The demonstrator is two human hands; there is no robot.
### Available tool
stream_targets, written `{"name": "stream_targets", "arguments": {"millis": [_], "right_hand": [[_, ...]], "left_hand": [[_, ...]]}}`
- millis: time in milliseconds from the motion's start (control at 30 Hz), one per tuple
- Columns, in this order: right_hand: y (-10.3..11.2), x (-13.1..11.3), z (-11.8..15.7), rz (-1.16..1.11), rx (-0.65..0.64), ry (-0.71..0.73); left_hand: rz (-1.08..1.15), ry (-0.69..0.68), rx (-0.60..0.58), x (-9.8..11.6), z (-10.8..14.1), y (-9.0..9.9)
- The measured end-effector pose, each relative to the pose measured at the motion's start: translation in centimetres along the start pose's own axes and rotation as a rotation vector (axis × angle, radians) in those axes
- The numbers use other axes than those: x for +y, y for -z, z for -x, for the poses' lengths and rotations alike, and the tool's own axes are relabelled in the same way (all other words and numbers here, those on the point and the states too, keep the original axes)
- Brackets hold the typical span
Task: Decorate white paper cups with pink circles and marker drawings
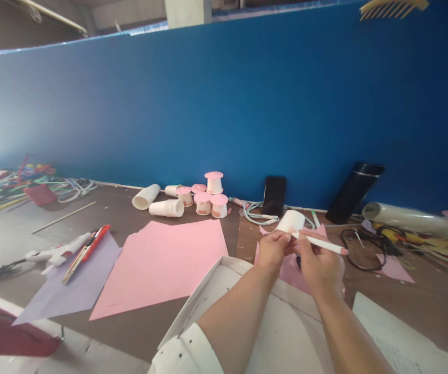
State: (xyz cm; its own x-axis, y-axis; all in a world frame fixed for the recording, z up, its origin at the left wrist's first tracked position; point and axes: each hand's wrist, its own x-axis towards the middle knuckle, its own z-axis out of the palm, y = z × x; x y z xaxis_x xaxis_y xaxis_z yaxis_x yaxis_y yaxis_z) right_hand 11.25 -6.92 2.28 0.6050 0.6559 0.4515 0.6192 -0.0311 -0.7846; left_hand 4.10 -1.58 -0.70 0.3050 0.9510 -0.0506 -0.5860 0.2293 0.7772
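Facing the worktop (117, 215), you have, right of the large pink sheet (165, 259), your left hand (272, 251) curled at a white cup (292, 220), its grip impossible to tell, and your right hand (323, 269) gripping a white marker (325, 243)

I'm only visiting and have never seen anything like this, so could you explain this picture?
There's no machine: a person works bare-handed, filmed by a camera worn on their head, looking forward and down. The right hand holds a white pen. The left hand is near a white paper cup; I can't tell whether it holds that. On the brown table lie a pink sheet, a purple sheet and a red cutter.
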Motion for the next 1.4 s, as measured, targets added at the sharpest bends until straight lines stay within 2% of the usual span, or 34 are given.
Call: {"name": "stream_targets", "arguments": {"millis": [200,533,933,1200,1400], "right_hand": [[0.0,0.0,0.0,-0.023,0.019,0.095],[0.0,-0.1,0.0,-0.001,0.028,0.031],[-0.1,0.3,0.0,-0.008,0.008,0.079],[-0.3,0.7,0.0,-0.028,0.048,-0.02],[-0.3,0.6,-0.1,-0.02,0.048,-0.012]], "left_hand": [[-0.001,0.007,-0.005,-0.1,-0.1,0.0],[0.014,-0.007,0.009,0.0,0.0,0.0],[0.056,0.021,0.009,0.4,0.2,-0.3],[0.131,0.067,0.085,0.4,-0.1,-0.1],[0.231,0.101,0.111,0.6,-0.1,-0.2]]}}
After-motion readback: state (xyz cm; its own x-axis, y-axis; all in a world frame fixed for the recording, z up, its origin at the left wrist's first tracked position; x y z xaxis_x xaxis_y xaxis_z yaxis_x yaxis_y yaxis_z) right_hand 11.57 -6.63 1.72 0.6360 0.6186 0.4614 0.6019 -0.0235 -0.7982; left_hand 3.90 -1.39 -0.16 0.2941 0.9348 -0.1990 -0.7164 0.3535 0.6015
